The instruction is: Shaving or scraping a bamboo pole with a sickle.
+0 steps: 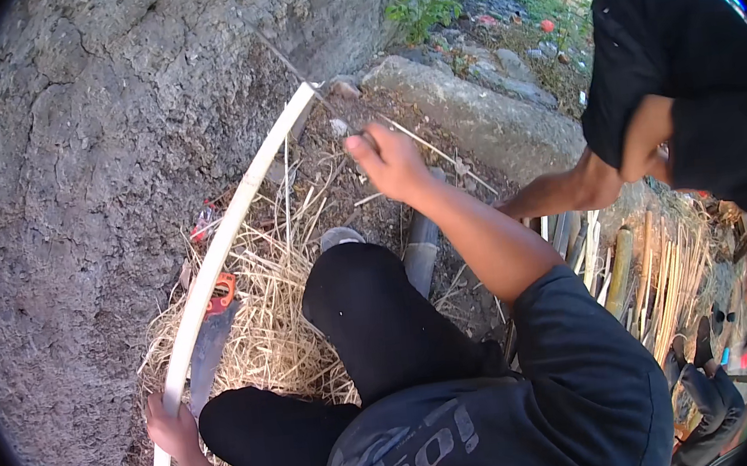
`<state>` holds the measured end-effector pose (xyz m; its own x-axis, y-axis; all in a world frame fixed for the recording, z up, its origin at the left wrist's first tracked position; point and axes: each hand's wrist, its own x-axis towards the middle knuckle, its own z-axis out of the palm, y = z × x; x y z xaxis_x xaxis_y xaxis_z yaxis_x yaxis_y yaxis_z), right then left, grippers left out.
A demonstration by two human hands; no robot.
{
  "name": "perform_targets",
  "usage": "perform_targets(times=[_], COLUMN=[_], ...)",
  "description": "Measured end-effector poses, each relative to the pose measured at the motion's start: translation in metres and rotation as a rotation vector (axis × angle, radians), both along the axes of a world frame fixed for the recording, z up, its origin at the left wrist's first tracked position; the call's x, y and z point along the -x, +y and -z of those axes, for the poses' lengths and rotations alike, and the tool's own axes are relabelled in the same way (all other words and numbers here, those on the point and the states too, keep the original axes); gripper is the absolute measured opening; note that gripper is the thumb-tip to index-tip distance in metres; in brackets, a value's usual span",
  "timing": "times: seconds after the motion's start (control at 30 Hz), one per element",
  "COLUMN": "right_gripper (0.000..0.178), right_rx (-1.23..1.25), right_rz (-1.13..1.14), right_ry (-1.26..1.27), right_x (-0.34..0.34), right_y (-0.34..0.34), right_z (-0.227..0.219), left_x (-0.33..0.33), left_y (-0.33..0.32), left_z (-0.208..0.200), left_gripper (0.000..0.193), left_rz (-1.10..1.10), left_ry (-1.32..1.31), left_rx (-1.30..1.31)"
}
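A long pale bamboo strip (228,221) slants from the lower left up to the middle. My left hand (172,427) is closed around it near its lower end. In my right hand (391,162) is a knife (288,65) with a long thin blade, its handle mostly hidden by my fingers. The blade crosses the strip's far end and seems to touch it. Beneath the strip a saw (210,343) with an orange handle lies on a heap of pale shavings (279,334).
A rough grey wall (96,189) rises along the left. A stone ledge (469,105) runs behind. At the right, a person in dark clothes (674,65) bends over, near many bamboo strips (670,279). A bamboo pole (421,255) lies beside my knee.
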<state>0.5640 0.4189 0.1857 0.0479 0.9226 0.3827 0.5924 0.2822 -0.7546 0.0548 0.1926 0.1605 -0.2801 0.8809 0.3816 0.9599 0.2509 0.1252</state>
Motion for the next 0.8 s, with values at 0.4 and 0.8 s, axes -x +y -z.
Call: perform_targets(times=[0.4,0.8], right_gripper=[0.04,0.041], right_rx=[0.127,0.145], right_rz=[-0.622,-0.648], right_ry=[0.36,0.286], right_x=[0.17,0.177], right_y=[-0.049,-0.047], right_z=[-0.052,-0.013], left_x=[-0.022,-0.022], left_y=[-0.013,-0.015], left_z=[-0.012,-0.002], left_gripper=[0.043,0.042], left_rz=[-0.268,-0.274], left_ry=[-0.013,0.14], left_rx=[0.183,0.192])
